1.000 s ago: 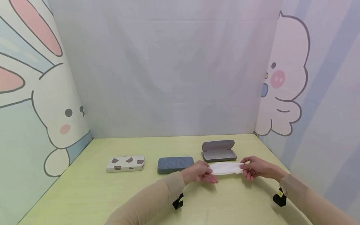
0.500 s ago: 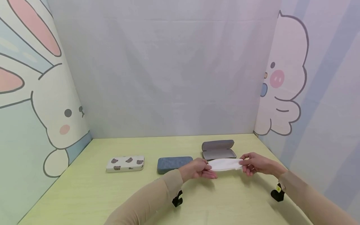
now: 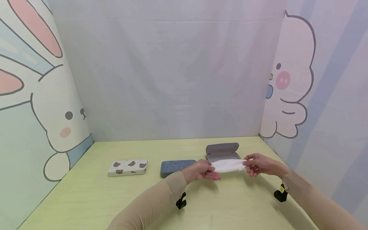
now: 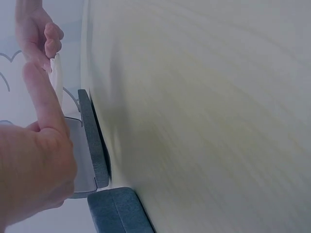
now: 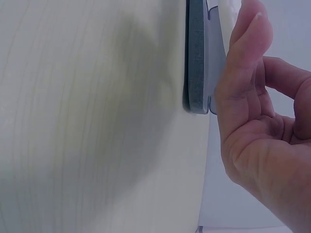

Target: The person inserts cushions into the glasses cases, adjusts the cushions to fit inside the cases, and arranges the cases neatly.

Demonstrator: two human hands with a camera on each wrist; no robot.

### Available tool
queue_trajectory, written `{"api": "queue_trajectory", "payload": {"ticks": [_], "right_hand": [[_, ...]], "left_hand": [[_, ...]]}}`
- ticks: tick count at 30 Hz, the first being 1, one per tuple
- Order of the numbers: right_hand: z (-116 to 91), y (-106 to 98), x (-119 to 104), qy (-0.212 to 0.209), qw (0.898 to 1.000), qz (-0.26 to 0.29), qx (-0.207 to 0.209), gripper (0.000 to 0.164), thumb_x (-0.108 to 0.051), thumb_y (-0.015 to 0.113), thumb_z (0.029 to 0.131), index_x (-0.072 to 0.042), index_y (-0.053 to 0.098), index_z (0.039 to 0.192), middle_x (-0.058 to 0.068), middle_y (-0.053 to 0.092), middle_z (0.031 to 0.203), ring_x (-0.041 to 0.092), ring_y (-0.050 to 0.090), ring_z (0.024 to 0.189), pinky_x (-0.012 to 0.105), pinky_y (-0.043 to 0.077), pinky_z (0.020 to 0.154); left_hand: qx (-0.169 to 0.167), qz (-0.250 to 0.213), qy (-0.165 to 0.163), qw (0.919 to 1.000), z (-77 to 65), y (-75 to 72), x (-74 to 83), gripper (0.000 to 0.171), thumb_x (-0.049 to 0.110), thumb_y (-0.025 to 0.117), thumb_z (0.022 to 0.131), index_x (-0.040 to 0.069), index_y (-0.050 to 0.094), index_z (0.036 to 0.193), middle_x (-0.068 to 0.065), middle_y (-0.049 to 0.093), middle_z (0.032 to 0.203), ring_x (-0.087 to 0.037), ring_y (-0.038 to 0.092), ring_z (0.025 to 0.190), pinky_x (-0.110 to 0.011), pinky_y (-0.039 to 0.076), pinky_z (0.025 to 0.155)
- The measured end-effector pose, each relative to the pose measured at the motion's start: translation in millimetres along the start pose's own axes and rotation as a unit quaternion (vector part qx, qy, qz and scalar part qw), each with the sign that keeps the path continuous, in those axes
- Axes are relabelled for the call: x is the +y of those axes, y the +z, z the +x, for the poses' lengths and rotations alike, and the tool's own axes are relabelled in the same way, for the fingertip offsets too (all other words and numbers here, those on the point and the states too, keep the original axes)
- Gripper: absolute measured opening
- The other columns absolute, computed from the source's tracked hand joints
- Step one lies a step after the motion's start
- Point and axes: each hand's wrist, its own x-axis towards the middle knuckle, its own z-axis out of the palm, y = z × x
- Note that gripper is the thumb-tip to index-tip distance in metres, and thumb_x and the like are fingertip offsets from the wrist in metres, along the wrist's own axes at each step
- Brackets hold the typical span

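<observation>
A folded white cloth is stretched between the two hands above the table. My left hand pinches its left end between thumb and fingers; my right hand pinches the right end. Just behind the cloth stands an opened grey glasses case, lid up; the cloth overlaps its lower front in the head view. In the left wrist view the case's grey side shows beyond my left hand. The right wrist view has my right hand beside a strip of the cloth.
A closed blue glasses case lies left of the left hand, partly covered by it. Farther left is a white case with bear prints. The pale yellow table meets a grey curtain at the back.
Both hands have carried the white cloth slightly up and away from the person, so that it now covers more of the opened case's front. The cases stay in place.
</observation>
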Motion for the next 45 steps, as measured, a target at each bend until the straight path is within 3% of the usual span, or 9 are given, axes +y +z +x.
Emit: {"api": "queue_trajectory", "payload": {"ticks": [5, 9, 12, 17, 22, 27, 32, 45], "right_hand": [[1, -1, -2, 0.003, 1.0, 0.004, -0.001, 0.015, -0.014, 0.05, 0.1, 0.0, 0.045, 0.104, -0.002, 0.066, 0.068, 0.005, 0.061, 0.054, 0.018, 0.053, 0.052], [2, -3, -3, 0.001, 1.0, 0.005, -0.003, 0.015, -0.014, 0.05, 0.1, -0.001, 0.045, 0.104, -0.002, 0.066, 0.068, 0.005, 0.061, 0.055, 0.017, 0.053, 0.052], [4, -4, -2, -0.003, 1.0, 0.004, -0.004, 0.014, -0.014, 0.049, 0.101, 0.0, 0.045, 0.105, -0.003, 0.066, 0.068, 0.005, 0.061, 0.055, 0.017, 0.053, 0.052], [8, -6, -3, -0.002, 1.0, 0.008, -0.005, 0.013, -0.013, 0.048, 0.101, -0.001, 0.045, 0.105, -0.003, 0.066, 0.069, 0.004, 0.061, 0.055, 0.016, 0.052, 0.052], [11, -6, -6, -0.001, 1.0, 0.006, 0.001, 0.016, -0.014, 0.049, 0.101, 0.001, 0.045, 0.106, -0.003, 0.066, 0.068, 0.004, 0.061, 0.055, 0.016, 0.052, 0.052], [14, -7, -8, 0.001, 1.0, 0.006, 0.01, 0.019, -0.015, 0.05, 0.101, 0.002, 0.046, 0.108, -0.002, 0.066, 0.069, 0.005, 0.061, 0.055, 0.017, 0.053, 0.052], [17, -8, -9, 0.007, 1.0, 0.009, 0.015, 0.019, -0.015, 0.051, 0.1, 0.002, 0.047, 0.107, -0.002, 0.066, 0.069, 0.005, 0.061, 0.055, 0.017, 0.054, 0.053], [28, -15, -11, 0.007, 1.0, 0.002, 0.03, 0.015, -0.015, 0.05, 0.101, -0.001, 0.047, 0.103, -0.003, 0.065, 0.069, 0.005, 0.06, 0.056, 0.018, 0.054, 0.053]], "left_hand": [[0.005, 0.006, 0.004, 1.0, 0.2, -1.1, 2.0, 0.027, -0.005, 0.048, 0.097, 0.01, 0.033, 0.079, -0.039, 0.062, 0.106, -0.045, 0.065, 0.101, -0.039, 0.061, 0.078], [0.012, 0.005, 0.002, 0.9999, 0.7, -1.7, 4.1, 0.011, -0.004, 0.049, 0.096, 0.002, 0.041, 0.094, -0.038, 0.064, 0.104, -0.043, 0.067, 0.097, -0.037, 0.062, 0.074], [0.016, 0.0, -0.002, 0.9999, 2.2, -2.3, 5.2, 0.01, -0.005, 0.049, 0.096, -0.002, 0.043, 0.103, -0.038, 0.064, 0.103, -0.043, 0.067, 0.097, -0.036, 0.062, 0.073], [0.026, 0.0, -0.006, 0.9996, 5.3, -3.8, 6.9, 0.008, -0.005, 0.049, 0.096, -0.003, 0.046, 0.103, -0.037, 0.064, 0.103, -0.043, 0.067, 0.097, -0.035, 0.062, 0.072], [0.029, 0.002, -0.004, 0.9996, 7.1, -5.0, 8.4, 0.021, -0.005, 0.049, 0.096, -0.007, 0.044, 0.116, -0.038, 0.064, 0.104, -0.044, 0.066, 0.1, -0.034, 0.062, 0.07], [0.029, 0.002, -0.004, 0.9996, 8.4, -5.1, 9.8, 0.044, -0.005, 0.048, 0.096, -0.011, 0.032, 0.137, -0.038, 0.063, 0.106, -0.044, 0.064, 0.102, -0.033, 0.063, 0.07], [0.029, -0.003, -0.003, 0.9996, 11.2, -5.5, 12.9, 0.058, -0.005, 0.047, 0.097, -0.011, 0.018, 0.148, -0.038, 0.063, 0.107, -0.043, 0.064, 0.102, -0.033, 0.062, 0.071], [0.036, -0.014, -0.015, 0.9991, 21.6, -7.4, 21.7, 0.059, -0.005, 0.045, 0.097, -0.011, 0.016, 0.148, -0.037, 0.063, 0.109, -0.041, 0.066, 0.101, -0.037, 0.062, 0.077]]}}
